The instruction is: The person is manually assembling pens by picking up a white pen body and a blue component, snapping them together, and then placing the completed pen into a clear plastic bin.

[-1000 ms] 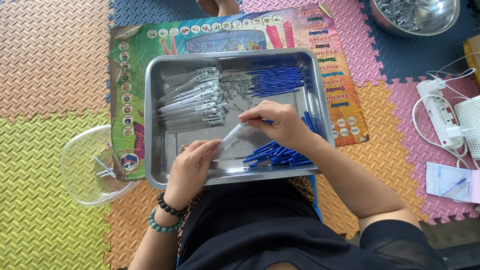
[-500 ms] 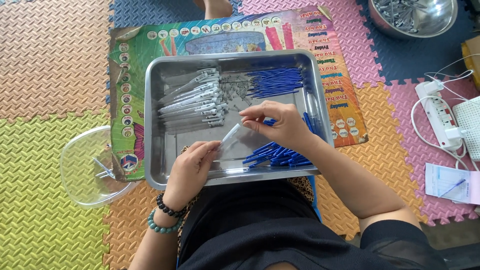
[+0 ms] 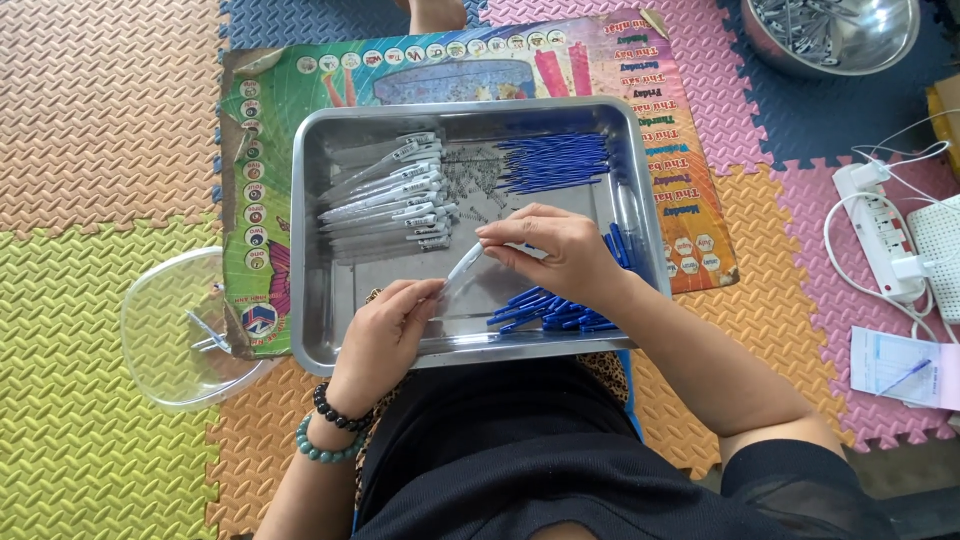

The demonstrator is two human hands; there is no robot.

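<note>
Two bare hands meet over a metal tray (image 3: 330, 330) that lies on a colourful printed poster (image 3: 690, 200) on foam floor mats (image 3: 100, 120). The left hand (image 3: 385, 335) pinches the lower end of a clear pen barrel (image 3: 462, 268) between thumb and fingers, and the right hand (image 3: 555, 250) holds the upper end of the same barrel with its fingertips closed around it, so the barrel is slanted between both hands, above the middle of the tray. Inside the tray, a row of white pen barrels (image 3: 395, 200) lies at the left, a bundle of blue refills (image 3: 555, 162) at the upper right, and a heap of blue pen parts (image 3: 545, 310) at the lower right, just under the right wrist. Small dark pieces (image 3: 478, 178) are scattered between the white barrels and the refills; what they are I cannot tell. A clear plastic bowl (image 3: 165, 340) stands just left of the tray. A steel bowl (image 3: 840, 40) is at the top right, and a white power strip (image 3: 880, 235) lies further to the right.
</note>
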